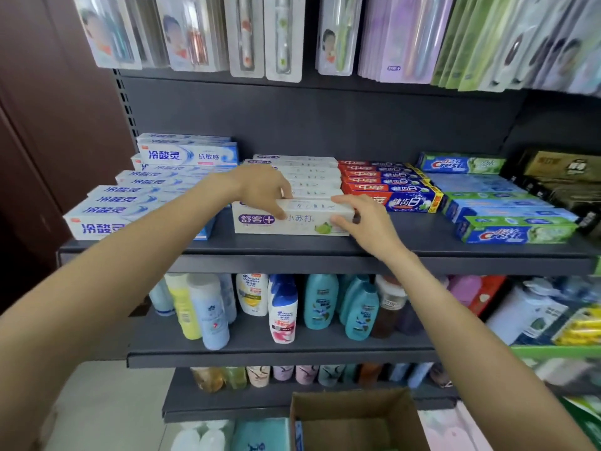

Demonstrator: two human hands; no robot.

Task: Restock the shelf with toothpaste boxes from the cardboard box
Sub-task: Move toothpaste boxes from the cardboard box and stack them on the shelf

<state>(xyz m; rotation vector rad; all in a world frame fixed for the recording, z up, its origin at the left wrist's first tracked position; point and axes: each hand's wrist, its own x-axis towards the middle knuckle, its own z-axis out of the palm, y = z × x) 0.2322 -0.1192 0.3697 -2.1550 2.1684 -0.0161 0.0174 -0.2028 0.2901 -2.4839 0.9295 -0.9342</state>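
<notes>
Head view, item by item. White toothpaste box [292, 219]: lying lengthwise at the front of the shelf [325, 247], heading a row of like boxes running back. Left hand [265, 190]: reaching over the box's left half, fingers curling down over its top edge and gripping it. Right hand [361, 219]: pinching the box's right end, thumb on top and fingers on the front face. Blue-and-white boxes [136, 203]: stacking up to the left. Red boxes [387, 183] and green-blue boxes [507, 219]: filling the right. Cardboard box [357, 418]: standing open below; its contents are hard to make out.

Handling note, as a judgement: the box is being squared. Both hands should be pressing evenly, keeping the printed face forward, parallel with the shelf lip and snug against the row behind.
</notes>
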